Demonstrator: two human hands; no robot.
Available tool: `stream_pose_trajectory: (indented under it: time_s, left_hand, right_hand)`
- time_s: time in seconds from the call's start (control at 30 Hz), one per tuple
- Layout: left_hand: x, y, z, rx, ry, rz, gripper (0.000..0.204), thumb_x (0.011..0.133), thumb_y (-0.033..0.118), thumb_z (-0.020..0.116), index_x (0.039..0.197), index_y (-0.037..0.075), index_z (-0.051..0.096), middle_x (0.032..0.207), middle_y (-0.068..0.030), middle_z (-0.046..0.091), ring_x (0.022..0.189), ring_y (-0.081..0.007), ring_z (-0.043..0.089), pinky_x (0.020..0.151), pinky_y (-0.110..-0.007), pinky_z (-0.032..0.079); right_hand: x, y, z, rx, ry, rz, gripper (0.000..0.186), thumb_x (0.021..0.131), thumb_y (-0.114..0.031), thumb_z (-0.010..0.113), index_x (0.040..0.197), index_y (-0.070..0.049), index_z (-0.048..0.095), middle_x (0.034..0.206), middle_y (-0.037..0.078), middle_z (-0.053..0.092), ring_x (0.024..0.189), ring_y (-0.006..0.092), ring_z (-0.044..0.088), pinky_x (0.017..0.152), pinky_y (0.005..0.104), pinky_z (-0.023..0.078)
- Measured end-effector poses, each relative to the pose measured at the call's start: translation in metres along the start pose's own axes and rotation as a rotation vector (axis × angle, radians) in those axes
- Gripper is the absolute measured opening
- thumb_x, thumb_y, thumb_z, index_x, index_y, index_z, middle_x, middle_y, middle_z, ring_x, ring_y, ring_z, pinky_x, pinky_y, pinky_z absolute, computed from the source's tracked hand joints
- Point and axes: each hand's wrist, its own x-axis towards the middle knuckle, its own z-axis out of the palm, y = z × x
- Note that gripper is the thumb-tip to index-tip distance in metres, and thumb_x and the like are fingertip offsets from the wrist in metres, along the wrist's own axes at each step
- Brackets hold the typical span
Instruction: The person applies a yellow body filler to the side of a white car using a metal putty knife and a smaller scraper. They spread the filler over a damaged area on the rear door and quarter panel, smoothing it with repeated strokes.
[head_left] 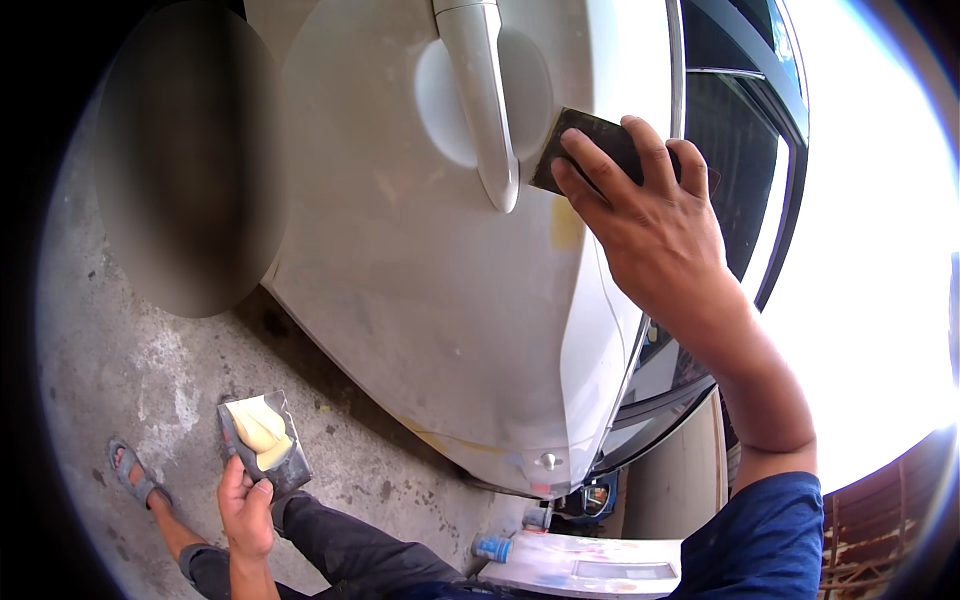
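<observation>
My right hand [655,220] presses a dark, flat rectangular spreader [608,136] against a white car door [450,290], just right of its handle [478,110]. The fingers lie spread over the spreader's face, and its far end is partly hidden beneath them. A pale yellow patch [567,225] shows on the paint below it. Low on the left, my left hand [248,515] grips a grey flat plate [292,468] by its near edge, with the thumb at the plate's corner. Cream-yellow putty [262,432] is heaped on this plate.
Dark side windows [735,130] run along the door's right side. By my legs stands a stained white surface [600,565], with a blue-and-clear container [492,548] at its edge. My sandalled foot [130,468] rests on concrete [170,370]. A blurred oval covers the upper left.
</observation>
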Motion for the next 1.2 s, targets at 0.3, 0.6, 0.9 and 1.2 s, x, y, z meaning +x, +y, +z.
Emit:
stream_pose_trajectory:
  time_s: [0.3,0.6,0.9,1.2]
  left_hand:
    - [-0.003,0.000,0.004,-0.035,-0.002,-0.010,0.056,0.082,-0.008,0.039,0.137,-0.011,0.034,0.131,-0.0190,0.052,0.122,-0.0231,0.051,0.105,-0.032,0.037]
    - [-0.003,-0.005,-0.003,0.003,-0.007,-0.012,0.059,0.081,-0.008,0.039,0.139,-0.012,0.031,0.133,-0.0186,0.050,0.124,-0.0229,0.050,0.106,-0.032,0.035]
    - [-0.004,-0.021,-0.015,0.053,-0.013,-0.017,0.066,0.079,-0.009,0.039,0.143,-0.012,0.024,0.138,-0.0168,0.045,0.127,-0.0211,0.046,0.108,-0.030,0.031]
    - [-0.003,-0.019,-0.011,0.019,0.023,0.007,0.058,0.082,-0.007,0.039,0.139,-0.010,0.032,0.133,-0.0158,0.051,0.123,-0.0203,0.050,0.106,-0.031,0.034]
  right_hand:
    - [-0.003,-0.002,0.000,0.032,-0.018,0.029,0.042,0.080,-0.010,0.059,0.122,-0.014,0.060,0.134,0.000,0.041,0.123,0.0308,0.034,0.098,0.0462,0.030]
    - [-0.003,-0.009,-0.002,0.041,-0.038,0.026,0.040,0.081,-0.013,0.059,0.122,-0.014,0.060,0.133,0.001,0.042,0.125,0.0309,0.034,0.100,0.0481,0.030]
    - [-0.005,-0.013,0.006,0.034,-0.070,0.042,0.038,0.083,-0.013,0.059,0.121,-0.014,0.061,0.133,0.001,0.040,0.123,0.0309,0.034,0.097,0.0478,0.032]
    - [-0.014,-0.018,0.005,0.036,-0.134,0.052,0.038,0.083,-0.011,0.059,0.121,-0.014,0.060,0.133,0.001,0.039,0.123,0.0314,0.033,0.096,0.0480,0.032]
